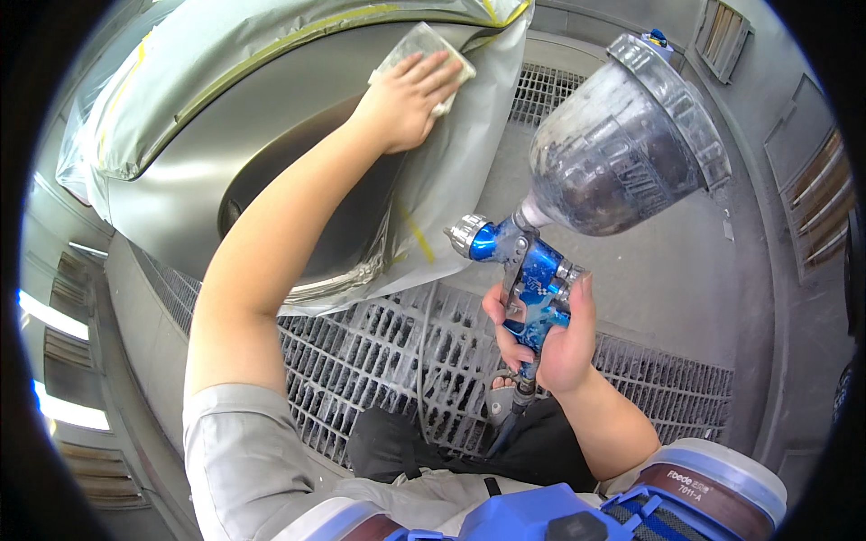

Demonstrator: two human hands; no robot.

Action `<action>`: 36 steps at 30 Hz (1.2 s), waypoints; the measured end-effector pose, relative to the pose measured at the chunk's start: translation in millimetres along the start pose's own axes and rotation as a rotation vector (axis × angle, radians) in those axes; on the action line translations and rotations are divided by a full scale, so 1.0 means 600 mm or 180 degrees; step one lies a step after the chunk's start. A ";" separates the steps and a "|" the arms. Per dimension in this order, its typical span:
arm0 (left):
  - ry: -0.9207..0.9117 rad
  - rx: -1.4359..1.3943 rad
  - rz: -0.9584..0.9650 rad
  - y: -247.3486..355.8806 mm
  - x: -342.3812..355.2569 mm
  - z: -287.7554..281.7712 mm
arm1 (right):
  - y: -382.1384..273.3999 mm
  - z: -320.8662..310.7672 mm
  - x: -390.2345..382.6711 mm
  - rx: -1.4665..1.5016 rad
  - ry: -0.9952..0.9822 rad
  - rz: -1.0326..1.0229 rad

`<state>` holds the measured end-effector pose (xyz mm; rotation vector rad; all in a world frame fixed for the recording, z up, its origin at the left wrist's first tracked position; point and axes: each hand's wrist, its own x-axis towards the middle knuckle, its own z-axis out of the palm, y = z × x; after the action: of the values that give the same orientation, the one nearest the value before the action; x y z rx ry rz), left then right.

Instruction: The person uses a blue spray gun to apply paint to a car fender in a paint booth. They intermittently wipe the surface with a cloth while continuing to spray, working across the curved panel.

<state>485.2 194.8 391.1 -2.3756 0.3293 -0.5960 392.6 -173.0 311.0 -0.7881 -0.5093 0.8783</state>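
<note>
My left hand [406, 104] reaches up and forward, laying its fingers over a folded whitish cloth [422, 43]. The cloth sits against the upper right edge of a silver-grey car body panel [180, 203], where masking sheet begins. Below my left forearm is the panel's dark wheel arch [271, 176]. On the right, my right hand [570, 347] grips the handle of a blue spray gun [543, 268]. A large, cloudy paint cup [600, 149] tops the gun and tilts right. The gun's nozzle [466, 236] points left towards the masked car, apart from it.
Pale masking sheet [478, 153] with yellow tape surrounds the panel. An air hose [512, 417] runs down from the gun between my legs. Metal floor grating [361, 352] lies below, crossed by a thin hose [424, 347]. Booth walls with vents [816, 194] curve around. A blue respirator [541, 518] fills the lower edge.
</note>
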 end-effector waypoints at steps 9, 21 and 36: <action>-0.1414 -0.0436 0.0059 0.091 -0.257 -0.064 | -0.001 0.002 -0.001 0.0118 -0.0083 -0.0042; 0.0597 -0.0180 -0.1430 -0.035 -0.070 -0.088 | -0.004 -0.010 0.015 0.0031 0.0233 -0.0384; 0.0351 0.0065 -0.0935 0.016 0.199 0.032 | -0.009 -0.023 0.018 -0.0094 0.0369 -0.0362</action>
<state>597.0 153.0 411.3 -2.3942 0.0193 -0.8634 410.4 -171.6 307.8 -0.8238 -0.4611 0.7170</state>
